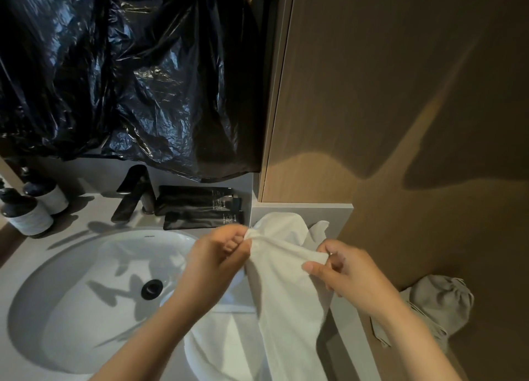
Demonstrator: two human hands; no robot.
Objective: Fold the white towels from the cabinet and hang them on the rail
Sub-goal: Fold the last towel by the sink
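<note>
The white sink basin (71, 309) fills eight o'clock. Toward five o'clock the white towel (286, 309) hangs limp: soft, light, likely to sag unless held by its corners. Left hand (217, 257) and right hand (349, 271) each pinch its bunched top edge.

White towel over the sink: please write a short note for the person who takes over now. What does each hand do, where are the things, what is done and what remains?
Left hand: pinches the top edge of the white towel.
Right hand: pinches the same edge, further right.
The towel hangs bunched from both hands by the right side of the sink.
The rail is not in view.
Done: one towel is in hand, not folded yet.
Left: fold it, hang it on the rail, then do any other towels.
</note>
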